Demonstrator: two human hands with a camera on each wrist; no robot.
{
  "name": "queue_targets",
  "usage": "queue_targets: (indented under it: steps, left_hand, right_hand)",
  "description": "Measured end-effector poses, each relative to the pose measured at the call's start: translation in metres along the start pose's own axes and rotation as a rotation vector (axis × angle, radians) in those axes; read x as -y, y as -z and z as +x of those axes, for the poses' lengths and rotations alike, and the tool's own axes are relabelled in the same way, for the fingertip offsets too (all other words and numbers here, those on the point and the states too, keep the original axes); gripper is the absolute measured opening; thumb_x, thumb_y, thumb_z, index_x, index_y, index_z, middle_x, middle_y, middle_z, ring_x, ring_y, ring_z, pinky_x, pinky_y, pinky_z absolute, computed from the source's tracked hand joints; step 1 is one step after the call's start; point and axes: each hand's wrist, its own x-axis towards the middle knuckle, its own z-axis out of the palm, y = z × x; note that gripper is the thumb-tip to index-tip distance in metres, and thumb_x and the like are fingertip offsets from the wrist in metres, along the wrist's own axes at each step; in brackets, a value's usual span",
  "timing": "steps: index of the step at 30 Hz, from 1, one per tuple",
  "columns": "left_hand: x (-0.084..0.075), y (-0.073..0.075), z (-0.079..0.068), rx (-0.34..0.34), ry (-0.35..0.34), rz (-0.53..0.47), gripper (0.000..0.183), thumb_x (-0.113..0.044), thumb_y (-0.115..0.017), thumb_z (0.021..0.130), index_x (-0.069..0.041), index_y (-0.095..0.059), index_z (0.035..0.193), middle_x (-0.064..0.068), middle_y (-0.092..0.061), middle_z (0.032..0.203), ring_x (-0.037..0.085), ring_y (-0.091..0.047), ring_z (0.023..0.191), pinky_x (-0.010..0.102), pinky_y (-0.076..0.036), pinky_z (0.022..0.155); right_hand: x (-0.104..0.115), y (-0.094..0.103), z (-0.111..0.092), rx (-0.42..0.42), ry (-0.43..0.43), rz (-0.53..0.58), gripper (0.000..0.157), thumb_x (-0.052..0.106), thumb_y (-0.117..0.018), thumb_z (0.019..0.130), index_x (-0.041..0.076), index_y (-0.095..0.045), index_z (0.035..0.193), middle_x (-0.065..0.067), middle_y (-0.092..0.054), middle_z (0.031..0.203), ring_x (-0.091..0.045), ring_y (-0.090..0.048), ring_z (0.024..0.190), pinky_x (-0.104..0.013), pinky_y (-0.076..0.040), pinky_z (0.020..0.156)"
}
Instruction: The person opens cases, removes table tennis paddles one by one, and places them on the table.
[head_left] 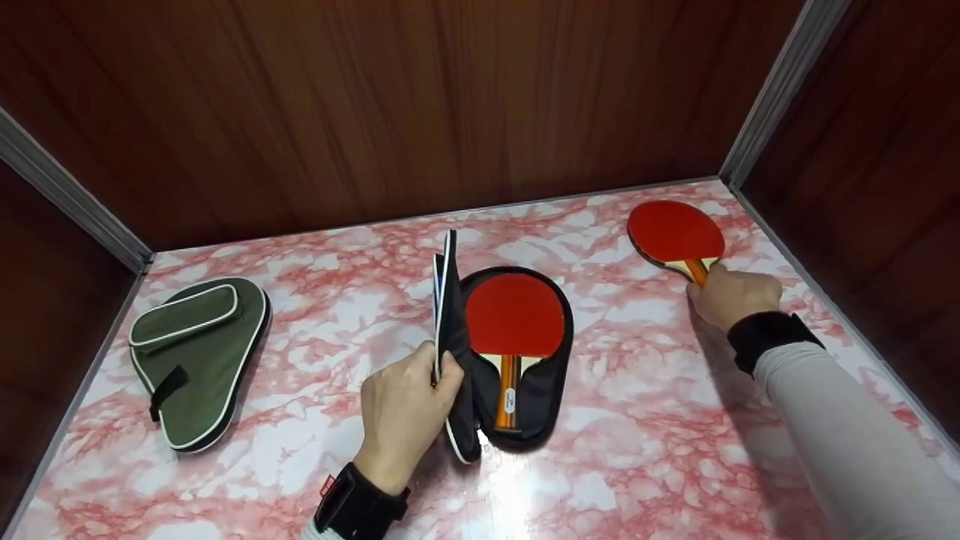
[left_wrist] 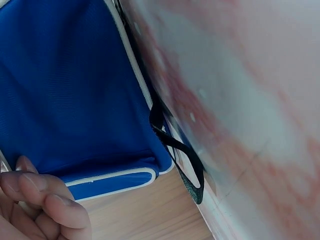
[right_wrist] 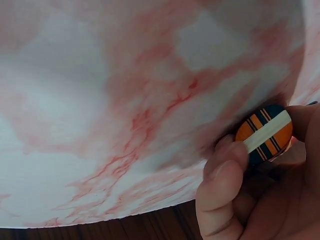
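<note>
My left hand (head_left: 411, 401) grips the edge of the raised flap of a table tennis bat case (head_left: 461, 375), so the flap stands nearly upright. The left wrist view shows the flap's blue outer side (left_wrist: 75, 90) with white piping and a black strap loop (left_wrist: 182, 155). Inside the case's black half lies a red table tennis bat (head_left: 514, 315), its striped handle toward me. At the far right my right hand (head_left: 735, 296) holds a second red bat (head_left: 676, 231) by its handle; the handle's striped end (right_wrist: 264, 134) shows in the right wrist view.
A green bat case (head_left: 206, 367) with a front pocket and black strap lies at the left of the pink-and-white marbled table (head_left: 337, 315). Dark wood-look panels (head_left: 390, 112) enclose the back and both sides, with grey metal strips (head_left: 784, 82) at the corners.
</note>
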Motion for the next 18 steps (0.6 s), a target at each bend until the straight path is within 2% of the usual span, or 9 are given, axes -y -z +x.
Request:
queue_targets:
  steps: [4, 7, 11, 15, 18]
  left_hand:
    - [0.001, -0.001, 0.000, -0.019, -0.009, 0.007, 0.036, -0.018, -0.068, 0.093, -0.016, -0.042, 0.069, -0.010, -0.026, 0.057, 0.014, -0.030, 0.043, 0.033, -0.025, 0.041]
    - [0.001, -0.001, 0.000, -0.025, -0.011, 0.007, 0.035, -0.018, -0.069, 0.093, -0.016, -0.042, 0.069, -0.009, -0.028, 0.057, 0.015, -0.032, 0.042, 0.035, -0.026, 0.041]
    - [0.001, -0.001, 0.000, -0.022, -0.011, 0.001, 0.035, -0.018, -0.069, 0.093, -0.016, -0.043, 0.069, -0.008, -0.030, 0.057, 0.016, -0.034, 0.042, 0.036, -0.028, 0.041]
    - [0.000, -0.001, 0.000, -0.017, -0.008, -0.003, 0.034, -0.019, -0.069, 0.093, -0.017, -0.044, 0.070, -0.008, -0.030, 0.057, 0.016, -0.034, 0.042, 0.036, -0.028, 0.040]
    - [0.000, -0.001, 0.000, -0.015, -0.006, -0.005, 0.034, -0.019, -0.069, 0.093, -0.016, -0.045, 0.070, -0.008, -0.030, 0.057, 0.017, -0.035, 0.042, 0.037, -0.029, 0.040]
  right_hand:
    - [0.002, -0.001, -0.004, -0.029, 0.000, -0.017, 0.050, 0.037, -0.061, 0.110, -0.008, -0.049, 0.090, -0.021, -0.056, 0.066, -0.048, -0.062, 0.063, -0.056, -0.051, 0.059]
    - [0.004, -0.002, -0.009, -0.060, -0.016, -0.014, 0.053, 0.039, -0.064, 0.109, -0.008, -0.048, 0.090, -0.022, -0.056, 0.068, -0.048, -0.062, 0.066, -0.056, -0.052, 0.059]
    - [0.009, -0.004, -0.018, -0.165, -0.004, -0.003, 0.056, 0.040, -0.068, 0.106, -0.010, -0.048, 0.092, -0.028, -0.057, 0.076, -0.051, -0.063, 0.074, -0.060, -0.054, 0.060]
    - [0.018, -0.008, -0.032, -0.305, 0.059, 0.011, 0.061, 0.039, -0.071, 0.105, -0.019, -0.053, 0.107, -0.037, -0.059, 0.093, -0.057, -0.061, 0.088, -0.067, -0.055, 0.066]
    - [0.029, -0.010, -0.043, -0.346, 0.113, 0.053, 0.065, 0.038, -0.072, 0.105, -0.021, -0.054, 0.127, -0.042, -0.060, 0.112, -0.061, -0.060, 0.102, -0.072, -0.055, 0.078]
